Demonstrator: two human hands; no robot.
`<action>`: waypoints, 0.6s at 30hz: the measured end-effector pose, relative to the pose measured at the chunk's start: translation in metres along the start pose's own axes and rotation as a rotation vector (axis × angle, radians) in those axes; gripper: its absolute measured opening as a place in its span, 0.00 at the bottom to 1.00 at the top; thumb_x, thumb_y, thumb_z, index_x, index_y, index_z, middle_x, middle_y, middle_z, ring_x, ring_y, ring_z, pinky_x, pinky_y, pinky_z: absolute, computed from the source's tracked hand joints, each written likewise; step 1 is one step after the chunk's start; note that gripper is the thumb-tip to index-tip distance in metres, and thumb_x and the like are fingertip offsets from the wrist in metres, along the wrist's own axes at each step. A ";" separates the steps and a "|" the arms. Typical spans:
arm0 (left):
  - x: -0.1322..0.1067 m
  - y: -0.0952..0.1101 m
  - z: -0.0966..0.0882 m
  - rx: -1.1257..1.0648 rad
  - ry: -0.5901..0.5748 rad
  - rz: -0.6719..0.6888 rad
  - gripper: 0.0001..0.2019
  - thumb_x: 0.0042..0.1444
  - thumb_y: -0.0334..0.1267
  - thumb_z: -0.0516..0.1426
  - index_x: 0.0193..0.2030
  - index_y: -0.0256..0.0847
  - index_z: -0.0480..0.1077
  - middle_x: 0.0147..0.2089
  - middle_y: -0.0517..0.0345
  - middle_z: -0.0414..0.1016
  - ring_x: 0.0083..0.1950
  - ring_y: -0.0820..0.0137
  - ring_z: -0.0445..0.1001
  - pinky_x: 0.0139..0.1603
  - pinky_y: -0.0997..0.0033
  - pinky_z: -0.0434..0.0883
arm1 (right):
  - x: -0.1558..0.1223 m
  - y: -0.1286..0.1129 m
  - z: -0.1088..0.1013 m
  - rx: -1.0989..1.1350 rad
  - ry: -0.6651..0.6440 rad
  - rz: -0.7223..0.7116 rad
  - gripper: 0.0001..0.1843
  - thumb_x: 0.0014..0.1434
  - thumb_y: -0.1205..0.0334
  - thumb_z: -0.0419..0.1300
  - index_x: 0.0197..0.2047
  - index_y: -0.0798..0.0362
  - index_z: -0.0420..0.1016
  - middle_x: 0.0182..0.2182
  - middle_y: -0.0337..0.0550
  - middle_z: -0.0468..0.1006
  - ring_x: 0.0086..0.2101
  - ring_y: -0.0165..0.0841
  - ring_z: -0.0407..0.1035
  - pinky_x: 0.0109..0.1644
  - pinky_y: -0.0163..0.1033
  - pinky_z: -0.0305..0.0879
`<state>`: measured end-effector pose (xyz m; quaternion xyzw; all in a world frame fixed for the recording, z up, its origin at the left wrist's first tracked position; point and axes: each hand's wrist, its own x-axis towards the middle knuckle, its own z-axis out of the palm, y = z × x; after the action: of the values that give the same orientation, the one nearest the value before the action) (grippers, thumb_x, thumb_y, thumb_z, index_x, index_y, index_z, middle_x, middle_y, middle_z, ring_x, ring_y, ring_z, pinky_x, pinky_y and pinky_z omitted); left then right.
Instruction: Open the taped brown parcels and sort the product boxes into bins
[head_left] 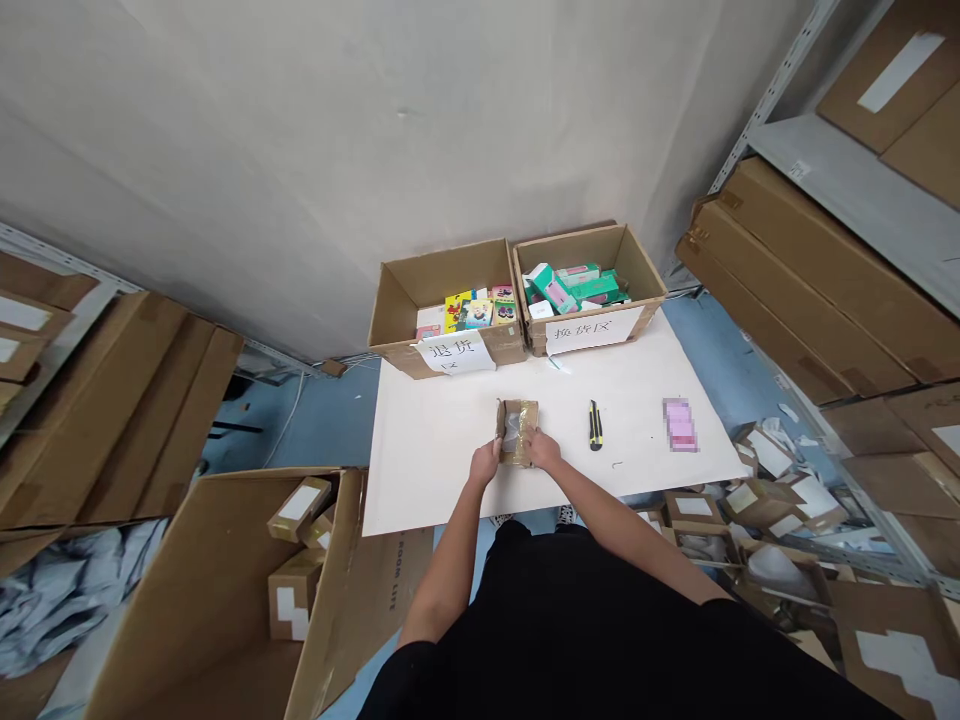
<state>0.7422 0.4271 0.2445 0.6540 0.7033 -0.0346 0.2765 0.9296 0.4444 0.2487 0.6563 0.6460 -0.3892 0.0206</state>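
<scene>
A small cardboard box (519,455) with shiny tape on it stands open on the white table (427,450). Something clear or whitish, perhaps plastic wrapping (513,428), shows inside it. My left hand (486,463) grips the box's left side, and my right hand (543,451) grips its right side. Fingers of both hands are partly hidden by the cardboard. To the right of the box lies a black and yellow utility knife (595,426). Farther right is a pink, blurred-out rectangular item (680,425).
Two labelled cartons stand at the table's back: the left carton (390,320) holds colourful small boxes, the right carton (651,285) green and white ones. A large carton (187,560) with small parcels sits at lower left. Opened boxes (765,500) pile up at right, below shelving (862,180).
</scene>
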 end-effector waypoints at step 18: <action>0.000 -0.072 -0.031 -0.087 0.066 -0.049 0.21 0.76 0.40 0.44 0.61 0.38 0.75 0.50 0.42 0.84 0.51 0.57 0.83 0.50 0.64 0.73 | 0.032 -0.078 0.046 0.277 0.105 0.100 0.48 0.58 0.63 0.59 0.79 0.56 0.49 0.59 0.53 0.80 0.54 0.40 0.78 0.54 0.39 0.72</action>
<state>0.6637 0.4296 0.2486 0.6245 0.7288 0.0110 0.2805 0.8353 0.4596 0.2364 0.7037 0.5528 -0.4383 -0.0845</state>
